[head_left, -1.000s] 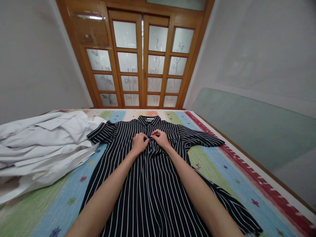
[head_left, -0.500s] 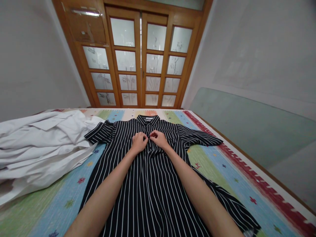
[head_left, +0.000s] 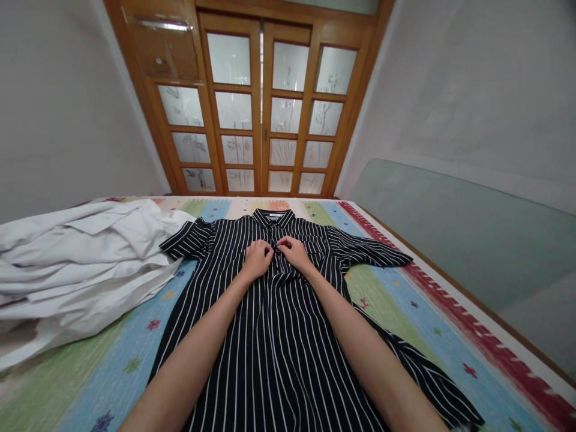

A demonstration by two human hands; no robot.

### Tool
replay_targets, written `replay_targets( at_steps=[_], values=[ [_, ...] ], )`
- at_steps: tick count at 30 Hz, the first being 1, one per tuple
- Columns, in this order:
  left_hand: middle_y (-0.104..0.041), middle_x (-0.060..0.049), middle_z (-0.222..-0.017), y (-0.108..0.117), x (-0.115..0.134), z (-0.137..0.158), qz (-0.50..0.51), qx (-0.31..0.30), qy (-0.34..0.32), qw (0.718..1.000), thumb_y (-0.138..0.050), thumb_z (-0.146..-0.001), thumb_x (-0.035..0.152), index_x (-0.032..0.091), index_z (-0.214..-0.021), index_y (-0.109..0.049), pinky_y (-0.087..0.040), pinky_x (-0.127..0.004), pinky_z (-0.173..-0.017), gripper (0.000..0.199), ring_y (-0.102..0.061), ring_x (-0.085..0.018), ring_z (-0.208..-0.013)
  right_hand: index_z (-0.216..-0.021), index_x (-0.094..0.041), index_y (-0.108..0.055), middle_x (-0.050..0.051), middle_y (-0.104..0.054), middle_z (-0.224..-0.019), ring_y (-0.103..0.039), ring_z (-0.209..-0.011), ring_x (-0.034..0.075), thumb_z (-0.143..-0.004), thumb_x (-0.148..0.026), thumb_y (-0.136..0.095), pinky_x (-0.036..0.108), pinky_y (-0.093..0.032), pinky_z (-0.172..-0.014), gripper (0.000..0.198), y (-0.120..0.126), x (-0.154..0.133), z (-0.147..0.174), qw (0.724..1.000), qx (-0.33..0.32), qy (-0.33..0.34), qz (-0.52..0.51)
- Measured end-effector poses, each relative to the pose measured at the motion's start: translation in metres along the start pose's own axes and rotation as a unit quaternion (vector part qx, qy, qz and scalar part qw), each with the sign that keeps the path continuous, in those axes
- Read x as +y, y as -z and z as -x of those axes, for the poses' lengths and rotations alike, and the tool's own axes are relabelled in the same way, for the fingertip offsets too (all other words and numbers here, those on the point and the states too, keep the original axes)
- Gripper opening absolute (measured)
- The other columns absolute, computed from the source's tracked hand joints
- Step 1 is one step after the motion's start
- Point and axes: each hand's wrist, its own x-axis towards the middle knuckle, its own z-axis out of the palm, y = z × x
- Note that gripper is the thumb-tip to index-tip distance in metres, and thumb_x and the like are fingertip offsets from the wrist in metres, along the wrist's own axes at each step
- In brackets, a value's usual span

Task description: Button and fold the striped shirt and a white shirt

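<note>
A black shirt with thin white stripes (head_left: 274, 336) lies face up and spread flat on a colourful patterned cover (head_left: 128, 342), its collar (head_left: 273, 221) pointing away from the viewer. Two bare forearms reach over it from below. The left hand (head_left: 258, 259) and right hand (head_left: 293, 252) rest close together at the middle of the chest, below the collar. The fingers of each are bent and nearly closed, pinching the shirt's front opening, where the cloth puckers; whether they grip a button is too small to tell. On the left, a rumpled white garment (head_left: 103, 258) touches one short sleeve. Beyond the cover stand wooden doors (head_left: 266, 120) with frosted panes; a pale green panel (head_left: 450, 222) runs along the right.
</note>
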Motion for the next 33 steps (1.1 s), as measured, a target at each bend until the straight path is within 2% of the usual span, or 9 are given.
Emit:
replay_targets(
  at_steps=[6,11,16,24,28,33],
  values=[
    [-0.062,-0.007,-0.093,0.0004,0.0035,0.0033,-0.033,0.035,-0.022,0.999,-0.052,-0.089,0.022,0.021,-0.083,-0.060,-0.041,-0.040,-0.086,0.010,-0.054,-0.026,-0.097,-0.072,-0.021,-0.067,-0.001,-0.070,-0.076,-0.065,-0.076,0.015,-0.075,-0.010,-0.049,0.029,-0.049,-0.080,0.021,0.0009,-0.0012,-0.0008,1.000,0.005,-0.011,-0.021],
    [-0.062,-0.005,-0.085,-0.0017,0.0009,0.0027,0.043,0.023,-0.055,0.997,-0.048,-0.088,0.014,0.019,-0.084,-0.059,-0.046,-0.035,-0.081,0.013,-0.058,-0.021,-0.085,-0.072,-0.021,-0.067,-0.001,-0.070,-0.078,-0.065,-0.077,0.015,-0.074,-0.010,-0.051,0.030,-0.050,-0.079,0.019,0.0010,-0.0004,-0.0007,1.000,0.005,-0.004,-0.020],
    [-0.065,-0.004,-0.080,0.0000,-0.0008,0.0011,0.080,0.021,-0.037,0.996,-0.049,-0.088,0.016,0.020,-0.083,-0.060,-0.048,-0.033,-0.077,0.013,-0.061,-0.019,-0.079,-0.074,-0.020,-0.067,-0.001,-0.070,-0.077,-0.066,-0.075,0.015,-0.071,-0.008,-0.054,0.030,-0.051,-0.078,0.018,0.0001,0.0005,-0.0001,0.999,-0.011,0.004,-0.035],
    [-0.069,-0.003,-0.080,0.0011,-0.0007,0.0005,0.122,0.031,-0.009,0.992,-0.054,-0.084,0.015,0.019,-0.082,-0.061,-0.050,-0.031,-0.074,0.008,-0.065,-0.018,-0.074,-0.075,-0.017,-0.068,0.000,-0.070,-0.073,-0.062,-0.062,0.012,-0.064,-0.012,-0.063,0.025,-0.050,-0.064,0.013,0.0019,0.0000,0.0021,0.998,-0.049,0.002,-0.043],
    [-0.071,-0.003,-0.081,0.0012,-0.0015,0.0006,0.156,0.048,0.014,0.986,-0.059,-0.080,0.015,0.019,-0.084,-0.062,-0.052,-0.031,-0.074,0.006,-0.066,-0.017,-0.073,-0.074,-0.018,-0.068,0.000,-0.070,-0.072,-0.059,-0.057,0.011,-0.065,-0.017,-0.065,0.023,-0.048,-0.058,0.010,0.0014,-0.0005,0.0031,0.998,-0.048,0.004,-0.042],
    [-0.071,-0.001,-0.077,0.0039,-0.0010,0.0014,0.151,0.049,0.019,0.987,-0.061,-0.078,0.020,0.019,-0.079,-0.065,-0.052,-0.029,-0.071,0.005,-0.065,-0.016,-0.069,-0.074,-0.018,-0.069,0.000,-0.070,-0.072,-0.059,-0.058,0.011,-0.066,-0.016,-0.067,0.023,-0.048,-0.059,0.009,0.0016,-0.0013,0.0035,0.999,-0.043,0.011,-0.027]
  ],
)
